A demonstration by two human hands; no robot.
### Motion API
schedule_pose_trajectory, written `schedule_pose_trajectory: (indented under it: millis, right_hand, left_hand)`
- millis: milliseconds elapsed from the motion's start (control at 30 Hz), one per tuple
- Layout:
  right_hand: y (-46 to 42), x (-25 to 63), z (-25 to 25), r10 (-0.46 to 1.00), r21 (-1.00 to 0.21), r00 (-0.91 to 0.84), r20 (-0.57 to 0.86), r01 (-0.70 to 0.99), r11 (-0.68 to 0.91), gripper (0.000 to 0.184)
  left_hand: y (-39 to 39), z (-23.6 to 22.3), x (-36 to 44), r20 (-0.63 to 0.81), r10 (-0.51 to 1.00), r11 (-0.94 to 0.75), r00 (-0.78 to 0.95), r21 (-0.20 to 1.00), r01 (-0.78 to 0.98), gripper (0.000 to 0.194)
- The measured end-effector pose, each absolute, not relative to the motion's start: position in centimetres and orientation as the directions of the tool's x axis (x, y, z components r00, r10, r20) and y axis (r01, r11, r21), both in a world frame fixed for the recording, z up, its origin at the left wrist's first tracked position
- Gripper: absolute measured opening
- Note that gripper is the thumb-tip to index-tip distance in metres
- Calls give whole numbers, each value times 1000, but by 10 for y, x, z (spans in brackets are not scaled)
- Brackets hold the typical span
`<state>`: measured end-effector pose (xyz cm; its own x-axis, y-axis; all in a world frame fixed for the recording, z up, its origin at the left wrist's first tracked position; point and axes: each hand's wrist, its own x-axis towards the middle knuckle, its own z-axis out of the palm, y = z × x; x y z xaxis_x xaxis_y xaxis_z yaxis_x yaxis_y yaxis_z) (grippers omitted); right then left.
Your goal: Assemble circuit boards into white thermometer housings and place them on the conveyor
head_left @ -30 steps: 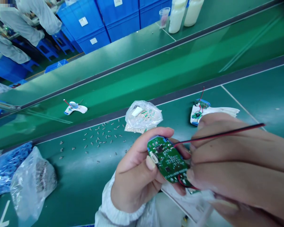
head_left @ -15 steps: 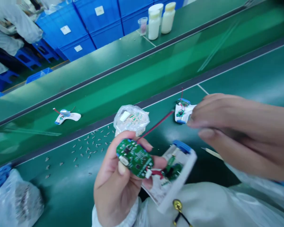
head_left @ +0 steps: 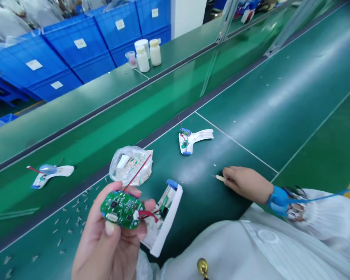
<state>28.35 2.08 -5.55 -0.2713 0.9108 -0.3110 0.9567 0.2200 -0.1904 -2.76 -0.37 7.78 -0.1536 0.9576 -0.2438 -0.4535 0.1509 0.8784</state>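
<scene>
My left hand [head_left: 105,241] pinches a green circuit board [head_left: 122,210], component side up. A thin red wire [head_left: 137,173] sticks up from the board. Thicker red and black leads run from its white plug into an open white plastic housing [head_left: 167,217] with a blue end, beside my fingers. My right hand [head_left: 242,182] is closed round a slim, cream-coloured pointed tool [head_left: 219,177], low over the green table; its dark tip points left. Beyond it lies a white gun-shaped shell half [head_left: 200,136] with small boards and wires inside.
A clear bag [head_left: 131,163] of small parts sits behind my left hand. Several small metal pieces [head_left: 70,231] are scattered at left. Another white shell [head_left: 54,175] lies on the green strip. White bottles [head_left: 142,58] and blue crates [head_left: 96,39] stand farther back.
My right hand has moved from near the gun-shaped shell down to the table and now grips the pointed tool that lay there. The view has shifted right; my left hand keeps the board.
</scene>
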Motion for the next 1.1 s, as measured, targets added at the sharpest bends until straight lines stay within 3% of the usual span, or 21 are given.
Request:
schedule_pose_trajectory:
  millis: [200, 333, 400, 467, 567, 733, 867, 967, 1100]
  right_hand:
    - [23, 286, -64, 934, -322, -308, -180, 916, 240, 20]
    - [32, 278, -44, 961, -463, -249, -117, 870, 169, 11]
    - [39, 267, -19, 971, -652, -223, -85, 749, 115, 22]
    - [45, 252, 10, 962, -827, -273, -19, 545, 138, 21]
    - [52, 229, 48, 888, -951, -449, 99, 221, 218, 20]
    - [61, 193, 78, 725, -967, -645, 242, -100, 234, 31]
    - [64, 167, 84, 793, -910, -459, 401, -300, 286, 19]
    - [64, 151, 90, 845, -890, -334, 416, -342, 303, 14]
    - [60, 132, 103, 854, -868, -293, 429, -395, 301, 15]
  left_hand:
    - [-4, 74, -25, -154, 985, 93, -79, 854, -512, 25]
    - [-3, 70, -24, -165, 985, 104, -57, 818, -566, 24]
    - [-3, 69, -24, -161, 986, 109, -41, 813, -572, 23]
    - [-3, 68, -24, -156, 987, 111, -30, 814, -571, 23]
    - [-6, 66, -23, -146, 989, 102, -35, 824, -557, 23]
    - [-9, 65, -21, -120, 992, 78, -45, 841, -535, 25]
    - [-9, 63, -21, -111, 992, 64, -60, 849, -524, 25]
    - [-9, 61, -22, -123, 992, 87, -34, 845, -528, 26]
    - [-8, 60, -22, -72, 997, 54, -11, 826, -560, 28]
